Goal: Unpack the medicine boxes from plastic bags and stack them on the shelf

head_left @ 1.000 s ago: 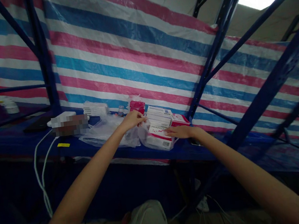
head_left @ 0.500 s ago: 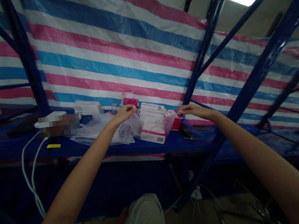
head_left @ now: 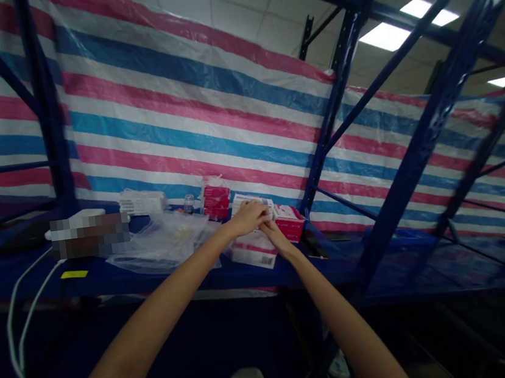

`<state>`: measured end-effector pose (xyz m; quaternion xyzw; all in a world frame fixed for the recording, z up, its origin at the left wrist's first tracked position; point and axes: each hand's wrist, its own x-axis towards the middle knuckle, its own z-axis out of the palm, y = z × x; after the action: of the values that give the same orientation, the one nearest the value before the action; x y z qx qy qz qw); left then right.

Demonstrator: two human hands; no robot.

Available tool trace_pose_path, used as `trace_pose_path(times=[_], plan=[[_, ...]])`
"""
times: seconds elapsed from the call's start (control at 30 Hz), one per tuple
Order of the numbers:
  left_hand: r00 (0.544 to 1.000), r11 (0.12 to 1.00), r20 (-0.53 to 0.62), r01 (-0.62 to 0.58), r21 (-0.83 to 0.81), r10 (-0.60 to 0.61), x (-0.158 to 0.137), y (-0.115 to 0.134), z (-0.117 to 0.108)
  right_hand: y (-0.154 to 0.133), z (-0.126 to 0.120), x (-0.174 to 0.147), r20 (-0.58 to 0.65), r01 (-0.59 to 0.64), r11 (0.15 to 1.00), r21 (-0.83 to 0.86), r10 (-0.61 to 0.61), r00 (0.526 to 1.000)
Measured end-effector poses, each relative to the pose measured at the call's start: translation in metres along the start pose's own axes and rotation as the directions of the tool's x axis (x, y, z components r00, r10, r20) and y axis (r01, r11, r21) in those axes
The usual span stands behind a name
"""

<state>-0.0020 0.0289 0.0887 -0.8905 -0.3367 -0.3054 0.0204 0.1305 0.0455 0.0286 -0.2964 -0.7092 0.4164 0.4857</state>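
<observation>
My left hand [head_left: 249,216] and my right hand [head_left: 276,234] meet over a group of white boxes. Their fingers are closed and pressed together on the gathered clear plastic bag, of which little shows between them. Below the hands, a white box with a pink stripe [head_left: 252,255] and a printed barcode lies inside the bag. Other white boxes [head_left: 241,200] are stacked behind, partly covered by my left hand. A red and white box [head_left: 290,223] sits just right of my fingers.
Flat clear bags [head_left: 162,243] cover the blue shelf [head_left: 153,281] at left. Behind stand stacked red boxes [head_left: 216,201], a small jar [head_left: 189,204] and white packs [head_left: 142,201]. A dark phone [head_left: 313,246] lies at right, near a slanting blue post [head_left: 415,126].
My hands were apart, each pinching a side of the bag around the white boxes. They have come together above the boxes. The camera view has tilted up slightly.
</observation>
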Motion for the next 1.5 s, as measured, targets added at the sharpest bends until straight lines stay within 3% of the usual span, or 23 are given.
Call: trace_pose_path(times=[0.13,0.27,0.37,0.43,0.53,0.67,0.77,0.87,1.0,1.1,1.2,1.27,1.37,1.43,1.5], plan=[[0.996,0.976,-0.068,0.046,-0.212,-0.062,-0.004,-0.007,0.004,0.006,0.005,0.003,-0.046,0.026,0.999,0.028,-0.024,0.999],[0.993,0.812,-0.066,0.042,-0.582,-0.099,-0.013,-0.019,0.021,0.007,0.004,0.006,-0.129,0.047,0.998,0.05,-0.04,0.991],[0.982,0.73,-0.052,0.098,-0.677,-0.18,-0.024,-0.032,0.038,0.007,-0.001,0.003,-0.179,-0.029,0.996,0.079,0.043,0.983],[0.982,0.698,0.038,0.157,-0.699,-0.183,-0.029,-0.041,0.046,0.007,-0.003,-0.001,-0.194,-0.097,0.993,0.069,0.109,0.975],[0.967,0.63,0.153,0.25,-0.735,-0.205,-0.031,-0.049,0.049,0.006,-0.005,-0.009,-0.161,-0.104,0.994,-0.016,0.1,0.982],[0.949,0.44,0.195,0.29,-0.85,-0.248,-0.03,-0.052,0.049,0.003,-0.007,-0.013,-0.059,0.02,0.995,-0.097,-0.026,0.998],[0.951,0.311,0.251,0.298,-0.903,-0.181,-0.033,-0.056,0.051,-0.002,-0.013,-0.014,0.069,0.132,0.972,-0.194,-0.12,0.99],[0.944,0.232,0.309,0.328,-0.916,-0.113,-0.035,-0.064,0.055,-0.006,-0.019,-0.015,0.199,0.269,0.831,-0.486,-0.195,0.96],[0.93,0.183,0.326,0.354,-0.917,-0.17,-0.034,-0.072,0.061,-0.008,-0.019,-0.02,0.187,0.267,0.418,-0.868,-0.225,0.956],[0.93,0.249,0.28,0.338,-0.908,-0.24,-0.031,-0.072,0.065,-0.008,-0.01,-0.023,0.147,0.206,0.244,-0.947,-0.239,0.96],[0.959,0.437,0.132,0.233,-0.869,-0.25,-0.03,-0.067,0.066,-0.006,-0.001,-0.023,0.119,0.185,0.252,-0.95,-0.255,0.959],[0.968,0.553,0.064,0.191,-0.811,-0.241,-0.03,-0.062,0.064,-0.003,0.002,-0.023,0.101,0.196,0.335,-0.922,-0.281,0.954],[0.949,0.727,0.046,0.27,-0.631,-0.312,-0.034,-0.054,0.059,0.005,0.002,-0.023,0.027,0.204,0.559,-0.803,-0.309,0.951],[0.918,0.828,-0.038,0.338,-0.448,-0.395,-0.04,-0.052,0.055,0.011,-0.002,-0.024,-0.115,0.147,0.733,-0.664,-0.294,0.949],[0.875,0.883,-0.191,0.393,-0.255,-0.445,-0.049,-0.054,0.05,0.018,-0.01,-0.029,-0.278,0.078,0.858,-0.508,-0.249,0.928]])
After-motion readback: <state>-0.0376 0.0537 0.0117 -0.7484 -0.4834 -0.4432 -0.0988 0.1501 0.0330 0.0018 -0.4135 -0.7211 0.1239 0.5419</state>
